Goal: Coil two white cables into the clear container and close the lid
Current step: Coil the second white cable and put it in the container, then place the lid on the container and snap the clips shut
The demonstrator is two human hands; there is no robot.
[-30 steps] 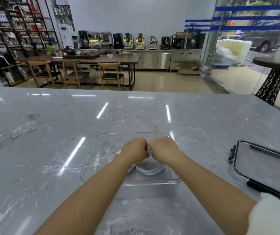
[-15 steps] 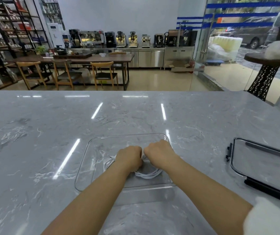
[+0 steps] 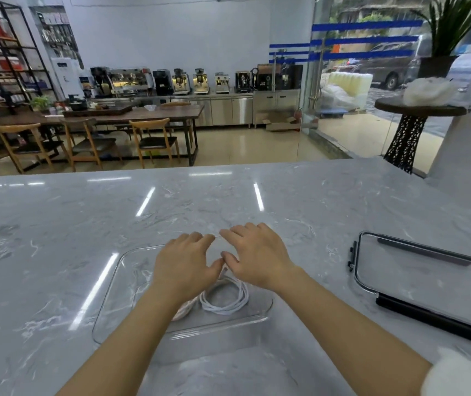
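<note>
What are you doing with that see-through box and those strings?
A person is packing white cables into a clear plastic container on a grey marble counter. The coils lie inside. The left hand and right hand hover over them, open and empty. The clear lid with black clips lies to the right, not on yet.

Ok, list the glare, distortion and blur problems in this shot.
Head view: ceiling-light streaks glare on the marble counter; the clear container nearly vanishes, its rim catching reflections; wide-angle bends the counter's far edge; the lid looks stretched; the background is slightly soft.
</note>
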